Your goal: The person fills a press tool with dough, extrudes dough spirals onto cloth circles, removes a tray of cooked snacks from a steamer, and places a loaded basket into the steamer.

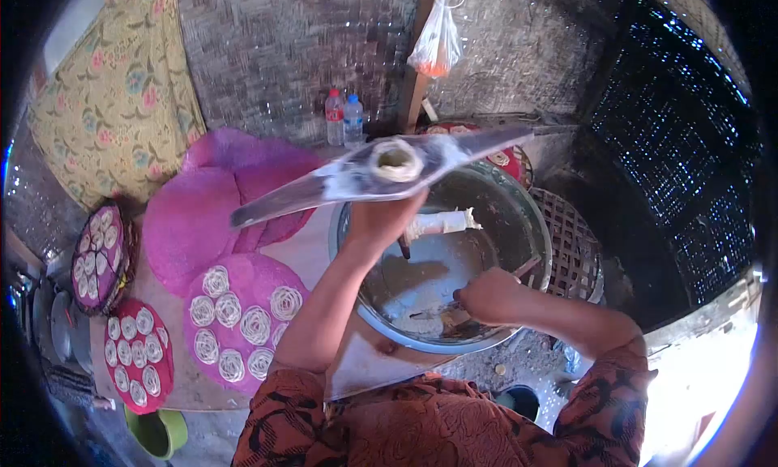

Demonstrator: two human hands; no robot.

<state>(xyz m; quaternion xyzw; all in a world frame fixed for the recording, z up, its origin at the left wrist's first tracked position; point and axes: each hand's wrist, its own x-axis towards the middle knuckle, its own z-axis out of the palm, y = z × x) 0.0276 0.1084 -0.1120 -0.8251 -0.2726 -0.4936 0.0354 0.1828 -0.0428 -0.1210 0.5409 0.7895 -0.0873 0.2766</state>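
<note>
My left hand (pixel 387 222) is closed under a long wooden press piece (pixel 324 185), lifting it above the basin. In its middle is a round opening (pixel 397 160) lined with pale dough. A whitish cylinder (pixel 442 223) with dough stuck to its end juts out beside that hand; how it joins the press is hidden. My right hand (pixel 490 297) is closed in a fist over the basin's near right side, around a thin stick-like tool (pixel 527 266) whose tip shows past the hand. The large basin (pixel 545 248) has dough smears inside.
Pink round mats (pixel 190 224) lie at the left, one with several coiled noodle nests (pixel 255 325). A red tray of nests (pixel 139 353) and a rimmed one (pixel 99 256) are farther left. Two bottles (pixel 352 120) stand behind. A woven basket (pixel 571 240) is right of the basin.
</note>
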